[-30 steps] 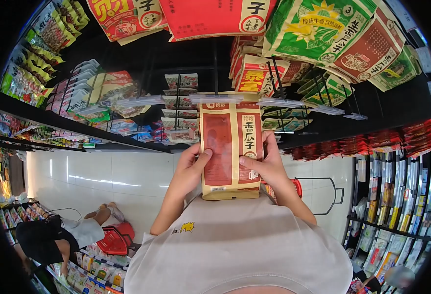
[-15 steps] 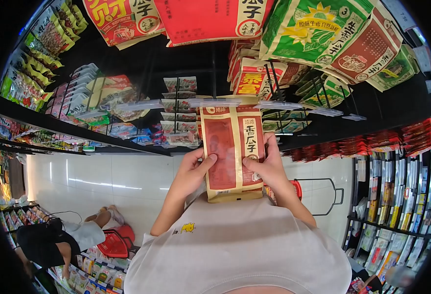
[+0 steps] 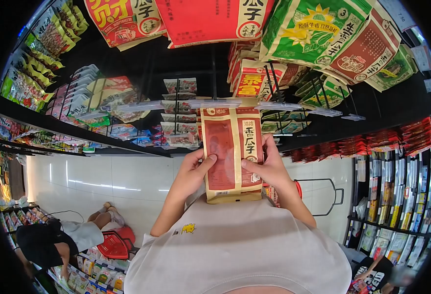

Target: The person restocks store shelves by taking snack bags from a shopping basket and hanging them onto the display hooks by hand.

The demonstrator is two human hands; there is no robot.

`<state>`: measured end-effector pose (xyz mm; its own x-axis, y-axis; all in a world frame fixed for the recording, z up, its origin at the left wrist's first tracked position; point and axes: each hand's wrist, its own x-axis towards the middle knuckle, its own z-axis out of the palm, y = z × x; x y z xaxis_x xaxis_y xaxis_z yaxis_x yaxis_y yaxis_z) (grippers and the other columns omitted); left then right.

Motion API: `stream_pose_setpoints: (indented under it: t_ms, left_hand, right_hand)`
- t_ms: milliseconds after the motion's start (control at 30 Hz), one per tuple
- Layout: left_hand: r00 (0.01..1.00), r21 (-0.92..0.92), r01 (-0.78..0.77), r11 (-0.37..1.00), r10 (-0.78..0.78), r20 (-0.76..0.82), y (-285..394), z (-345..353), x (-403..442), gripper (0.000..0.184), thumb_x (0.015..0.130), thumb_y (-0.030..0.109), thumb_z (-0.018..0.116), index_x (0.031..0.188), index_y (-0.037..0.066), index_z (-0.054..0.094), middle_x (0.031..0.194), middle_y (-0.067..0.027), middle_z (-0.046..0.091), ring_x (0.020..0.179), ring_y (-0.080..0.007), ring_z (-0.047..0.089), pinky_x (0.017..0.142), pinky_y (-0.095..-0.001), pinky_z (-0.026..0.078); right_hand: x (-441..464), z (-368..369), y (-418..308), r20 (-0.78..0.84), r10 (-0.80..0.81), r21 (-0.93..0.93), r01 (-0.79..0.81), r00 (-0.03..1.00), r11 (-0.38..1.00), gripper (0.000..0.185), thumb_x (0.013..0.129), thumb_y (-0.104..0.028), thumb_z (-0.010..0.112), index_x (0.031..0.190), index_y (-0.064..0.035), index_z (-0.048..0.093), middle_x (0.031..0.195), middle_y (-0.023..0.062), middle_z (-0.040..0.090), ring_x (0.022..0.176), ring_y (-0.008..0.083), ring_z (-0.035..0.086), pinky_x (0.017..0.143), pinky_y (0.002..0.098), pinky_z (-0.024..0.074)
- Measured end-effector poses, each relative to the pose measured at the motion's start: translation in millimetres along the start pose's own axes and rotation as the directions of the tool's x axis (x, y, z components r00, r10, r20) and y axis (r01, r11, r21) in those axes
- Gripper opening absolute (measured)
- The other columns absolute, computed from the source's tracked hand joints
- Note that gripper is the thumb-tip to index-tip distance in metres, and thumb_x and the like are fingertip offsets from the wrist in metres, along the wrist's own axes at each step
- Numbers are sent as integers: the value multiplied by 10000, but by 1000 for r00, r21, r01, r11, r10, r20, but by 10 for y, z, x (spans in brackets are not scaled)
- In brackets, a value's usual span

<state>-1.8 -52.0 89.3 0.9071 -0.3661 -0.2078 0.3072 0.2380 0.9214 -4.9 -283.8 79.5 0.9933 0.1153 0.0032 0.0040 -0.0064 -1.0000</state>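
my left hand [image 3: 192, 166] and right hand [image 3: 271, 165] grip a red bag [image 3: 227, 157] between them; just beyond, plastic strips [image 3: 215, 103] front the black shelf [image 3: 176, 59], with a green bag [image 3: 318, 30] farther off to the right.

Left hand [image 3: 193, 166]: on the packet's [image 3: 229, 147] left edge
Right hand [image 3: 270, 165]: on its right edge
Shelf [image 3: 396, 105]: beyond the packet
Shirt [image 3: 240, 240]: behind it
Basket [image 3: 115, 244]: behind it, leftward
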Motion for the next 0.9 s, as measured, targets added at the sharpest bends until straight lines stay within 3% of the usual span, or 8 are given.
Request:
stream_pose_setpoints:
  t_ms: [333,533,733,900]
  left_hand:
    - [999,34,-32,999,32,-3,5,13,-18,204,977,96,525,1102,-32,623,1000,-28,667,905,-64,580,803,-224,476]
    - [1000,96,-26,995,26,6,47,19,-17,202,980,95,523,1098,-36,621,1006,-30,666,909,-66,580,807,-224,474]
    - [1000,73,-6,997,5,17,47,16,-23,198,983,100,521,1088,-36,620,1004,-33,665,902,-62,579,799,-221,475]
    - [999,83,-18,996,16,30,42,10,-20,201,987,106,517,1087,-34,619,1009,-31,663,909,-61,578,803,-223,476]
  right_hand:
    - [-35,57,-50,-28,7,-47,-8,1000,999,493,768,-86,790,1004,-82,358,871,-15,456,841,70,424,791,231,400]
    - [-64,70,-110,-3,126,87,-126,992,988,452,825,-44,728,1026,-90,325,937,8,501,884,59,471,795,240,448]
    - [-69,76,-105,-7,123,92,-122,992,988,444,844,-48,711,1036,-93,313,956,12,514,873,54,485,779,228,456]
    - [-83,53,-55,14,142,117,-143,990,983,425,862,-36,689,1090,-84,334,1024,34,549,961,69,528,863,253,454]
